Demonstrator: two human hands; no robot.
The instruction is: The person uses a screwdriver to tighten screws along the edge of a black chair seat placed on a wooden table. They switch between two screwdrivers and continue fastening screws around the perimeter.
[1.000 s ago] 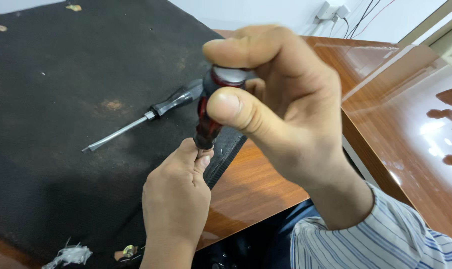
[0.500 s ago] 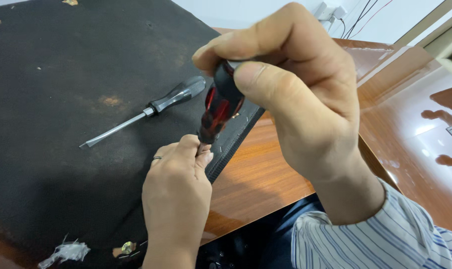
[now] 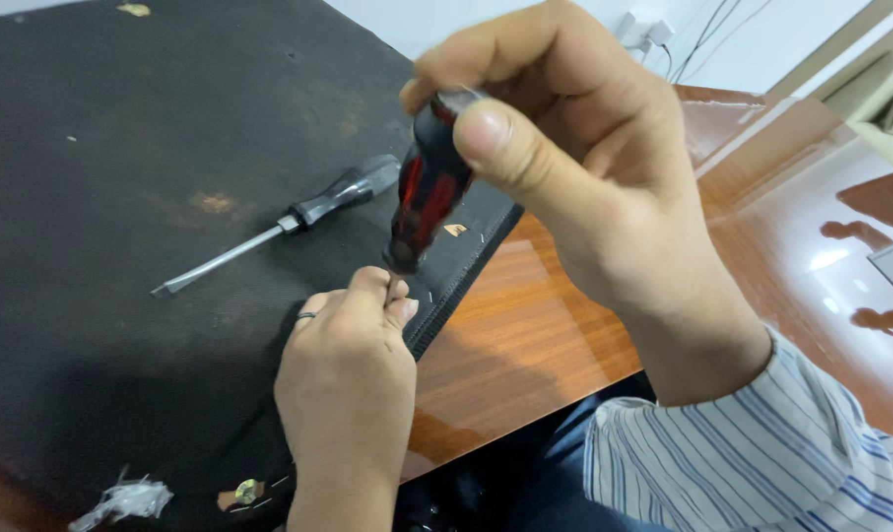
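Observation:
My right hand [image 3: 574, 167] grips the top of a red and black screwdriver [image 3: 425, 197] and holds it nearly upright, tip down. Its thin shaft runs into the closed fingers of my left hand [image 3: 353, 355], which pinches something small that I cannot see. A ring shows on a finger of that hand. Both hands hover over the right edge of a black mat [image 3: 121, 148]. A second screwdriver [image 3: 279, 225] with a grey and black handle lies flat on the mat, left of the hands.
The mat covers a glossy wooden table [image 3: 535, 335]. A crumpled white scrap [image 3: 121, 498] and a small metal piece [image 3: 246, 490] lie near the mat's front edge. A power strip with cables [image 3: 648, 30] sits by the far wall.
My right hand has tilted the red screwdriver's handle further to the right and shifted its grip, while the left hand stays pinched at the tip. The view has drifted slightly.

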